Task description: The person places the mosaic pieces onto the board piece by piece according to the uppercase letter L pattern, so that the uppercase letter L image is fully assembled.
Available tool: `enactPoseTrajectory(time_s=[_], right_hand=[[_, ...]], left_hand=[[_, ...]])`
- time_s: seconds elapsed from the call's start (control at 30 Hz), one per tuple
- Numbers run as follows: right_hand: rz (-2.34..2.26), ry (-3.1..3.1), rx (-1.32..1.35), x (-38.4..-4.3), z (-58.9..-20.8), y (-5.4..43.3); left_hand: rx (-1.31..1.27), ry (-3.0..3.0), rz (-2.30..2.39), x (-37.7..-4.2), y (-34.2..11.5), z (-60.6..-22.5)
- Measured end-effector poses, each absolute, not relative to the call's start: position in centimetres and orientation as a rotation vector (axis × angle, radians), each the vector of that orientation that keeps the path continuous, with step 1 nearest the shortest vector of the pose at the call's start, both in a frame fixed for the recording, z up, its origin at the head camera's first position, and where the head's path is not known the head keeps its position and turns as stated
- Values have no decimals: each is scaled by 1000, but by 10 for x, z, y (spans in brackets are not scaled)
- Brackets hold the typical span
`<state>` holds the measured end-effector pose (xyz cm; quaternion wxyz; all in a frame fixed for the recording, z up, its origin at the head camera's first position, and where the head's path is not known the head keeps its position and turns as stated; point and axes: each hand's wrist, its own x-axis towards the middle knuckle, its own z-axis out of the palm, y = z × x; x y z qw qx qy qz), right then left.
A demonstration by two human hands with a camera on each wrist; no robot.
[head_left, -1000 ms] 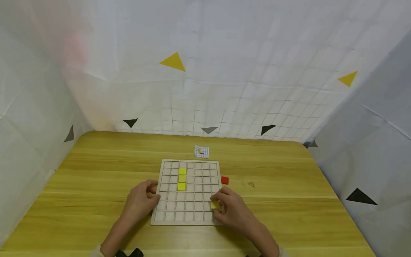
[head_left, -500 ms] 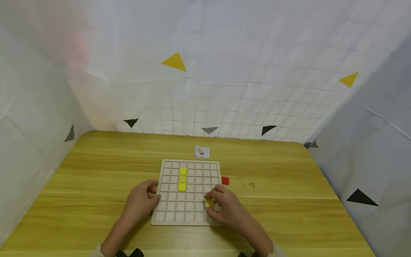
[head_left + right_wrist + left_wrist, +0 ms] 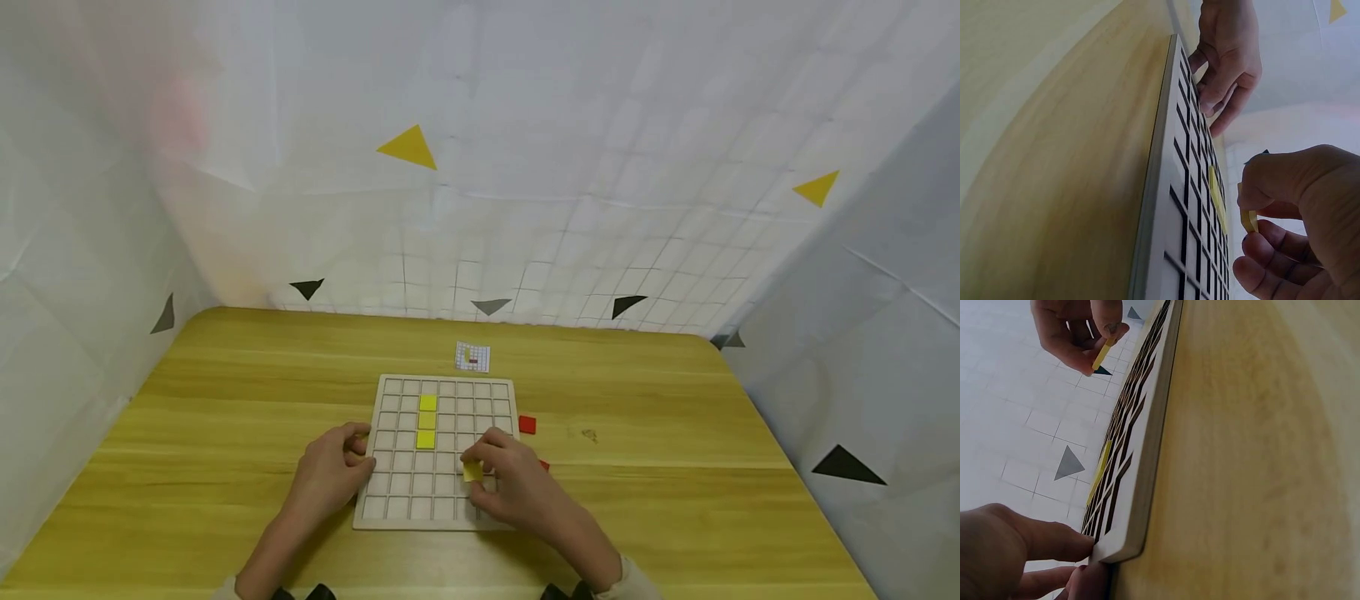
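Note:
A pale wooden grid board (image 3: 399, 483) lies on the table, with three yellow square tiles (image 3: 426, 420) in one column left of its middle. My left hand (image 3: 328, 471) holds the board's left edge, thumb on the top face and fingers at the side. Between thumb and fingertips, my right hand (image 3: 517, 483) pinches a yellow square tile (image 3: 472, 472). In the left wrist view this tile (image 3: 1104, 354) is tilted and raised above the grid. The right hand covers part of the board's lower right.
Past the board's right edge lie a red tile (image 3: 527, 425) and another red tile (image 3: 544, 466), partly behind the right hand. A small printed grid card (image 3: 472, 357) rests beyond the far edge. White sheets (image 3: 525, 167) with triangle marks stand around the wooden table (image 3: 637, 400).
My right hand has moved left across the board with the yellow tile. A second red tile now shows behind that hand. The left hand has stayed at the board's edge.

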<state>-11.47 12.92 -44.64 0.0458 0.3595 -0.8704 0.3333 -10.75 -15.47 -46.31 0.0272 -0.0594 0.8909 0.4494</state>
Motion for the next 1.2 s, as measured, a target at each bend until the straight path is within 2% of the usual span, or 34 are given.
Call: enactPoseTrajectory(time_s=[1.2], right_hand=[[1016,-2613,1257,-126,-445,90]], left_hand=[[-183,2780,1391,-107,-153,-466]])
